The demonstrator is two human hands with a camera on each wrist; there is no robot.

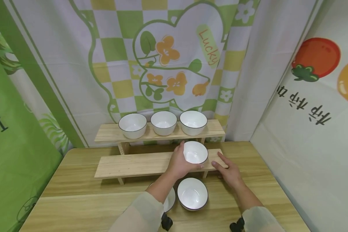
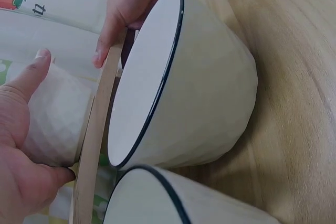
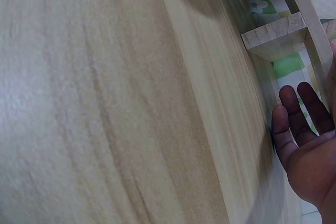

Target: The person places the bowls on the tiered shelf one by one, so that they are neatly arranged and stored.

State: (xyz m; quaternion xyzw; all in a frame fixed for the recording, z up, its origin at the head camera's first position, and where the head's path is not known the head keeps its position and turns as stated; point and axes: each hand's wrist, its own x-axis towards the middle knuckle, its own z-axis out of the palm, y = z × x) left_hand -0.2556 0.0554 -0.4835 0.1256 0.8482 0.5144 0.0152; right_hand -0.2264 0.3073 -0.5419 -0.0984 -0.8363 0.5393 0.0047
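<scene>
My left hand (image 1: 181,162) holds a white bowl (image 1: 197,152) upright at the right part of the lower wooden shelf (image 1: 139,163), with the thumb and fingers spread around its side. In the left wrist view, the faceted side of that bowl (image 2: 56,116) meets the board. At the shelf's right end is my right hand (image 1: 231,172). Its thumb and index finger touch the top of the board, while the other fingers (image 3: 298,121) reach loosely beneath it, as the right wrist view shows.
Three dark-rimmed white bowls stand in a row on the upper shelf (image 1: 110,132). On the wooden table (image 1: 75,206), in front of the lower shelf, stand another white bowl (image 1: 192,193) and one (image 1: 170,199) partly hidden by my left forearm. Printed curtains (image 1: 174,58) hang behind.
</scene>
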